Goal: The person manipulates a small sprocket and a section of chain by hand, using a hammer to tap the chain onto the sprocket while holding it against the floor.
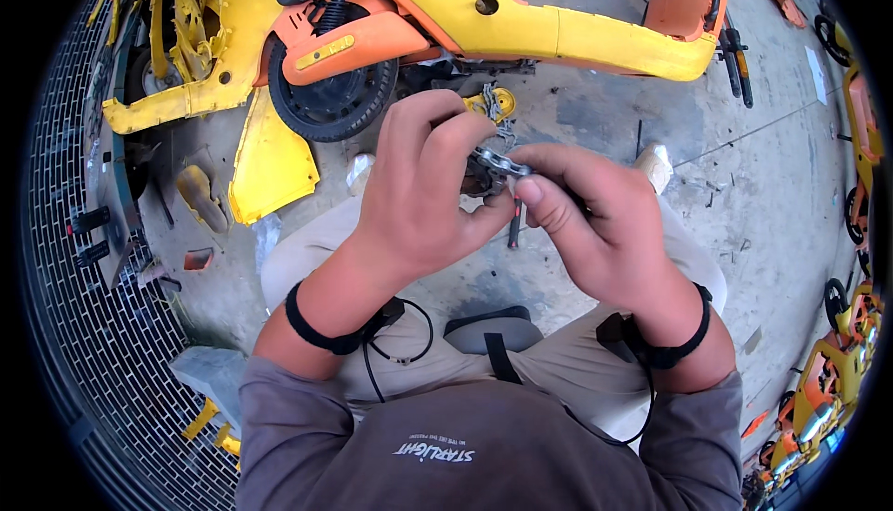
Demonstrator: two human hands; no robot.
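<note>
In the middle of the view, my left hand [414, 185] is closed round a silver metal chain [500, 162], with its curled fingers over the left end and its thumb underneath. My right hand [586, 213] grips the same chain from the right, thumb against its lower links. Darker metal between my hands is partly hidden, so I cannot tell what it is. More chain [502, 125] runs up past a small yellow part [503, 102] on the floor. A slim tool with dark and red parts [514, 232] shows just below my fingers.
A yellow-orange scooter [605, 37] lies across the top. Yellow body panels [270, 167] are at upper left, beside a brick-patterned surface [74, 195]. Black fork-like tubes [737, 60] lie at upper right. Orange and yellow vehicles [828, 371] line the right edge. My feet [656, 162] flank my hands.
</note>
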